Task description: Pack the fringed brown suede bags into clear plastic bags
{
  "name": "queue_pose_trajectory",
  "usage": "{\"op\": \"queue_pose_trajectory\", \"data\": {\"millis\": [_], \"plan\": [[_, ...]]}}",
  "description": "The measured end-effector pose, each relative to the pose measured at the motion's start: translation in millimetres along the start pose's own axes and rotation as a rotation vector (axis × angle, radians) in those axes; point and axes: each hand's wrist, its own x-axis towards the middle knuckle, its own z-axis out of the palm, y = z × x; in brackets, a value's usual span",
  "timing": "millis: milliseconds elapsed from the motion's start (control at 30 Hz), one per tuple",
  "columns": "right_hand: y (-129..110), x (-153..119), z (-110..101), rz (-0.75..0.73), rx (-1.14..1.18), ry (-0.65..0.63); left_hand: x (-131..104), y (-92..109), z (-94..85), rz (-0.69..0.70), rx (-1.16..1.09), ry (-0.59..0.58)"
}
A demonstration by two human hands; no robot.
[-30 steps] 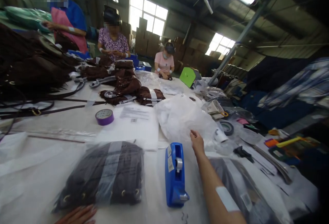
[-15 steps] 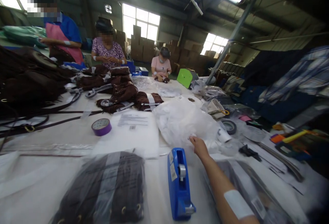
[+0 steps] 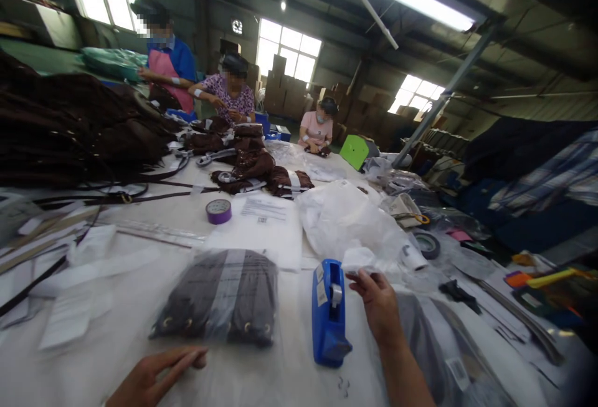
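Observation:
My right hand [image 3: 380, 307] is closed in a pinch on a small, thin white piece [image 3: 359, 258], whose kind I cannot make out. Just to its left stands a blue tape dispenser [image 3: 322, 316]. My left hand [image 3: 156, 376] is at the bottom left with fingers stretched out and nothing held. It is nearest to a dark brown bag in clear plastic [image 3: 219, 298], which lies flat with a pale band across its middle and metal eyelets along the near edge. A crumpled white plastic bag [image 3: 346, 217] lies beyond my right hand.
A purple tape roll [image 3: 218, 211] sits beside a printed white sheet [image 3: 261, 223]. Brown bags [image 3: 70, 126] are heaped at left; wrapped ones [image 3: 289, 181] lie farther back. Another plastic-covered item [image 3: 439, 338] is at right. Three co-workers sit or stand across the table.
My right hand has drawn back from the crumpled plastic bag towards me, with the white piece now in its fingers. My left hand has come into view. The view has turned left.

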Motion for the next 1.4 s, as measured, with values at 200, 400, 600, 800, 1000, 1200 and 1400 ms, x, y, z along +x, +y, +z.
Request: {"op": "queue_pose_trajectory", "data": {"millis": [200, 400, 600, 800, 1000, 1200, 1400], "plan": [[6, -131, 86, 0.129, -0.122, -0.413, 45, 83, 20.9, -0.006, -0.659, -0.330], [42, -183, 110, 0.331, -0.039, -0.366, 39, 77, 29.5, -0.052, -0.560, -0.084], [38, -177, 115, 0.399, 0.053, -0.334, 6, 57, 19.5, -0.014, -0.467, -0.190], [38, -183, 130, 0.349, -0.205, -0.435, 4, 57, 15.1, -0.066, -0.372, 0.040], [47, -192, 126, 0.382, 0.022, -0.355, 13, 50, 21.3, -0.202, -0.623, 0.157], [31, -175, 115, 0.377, 0.197, -0.116, 21, 56, 22.1, -0.141, -0.764, 0.125], [19, -114, 72, 0.207, 0.234, 0.143, 12, 72, 11.3, 0.279, -0.524, 0.020]]}}
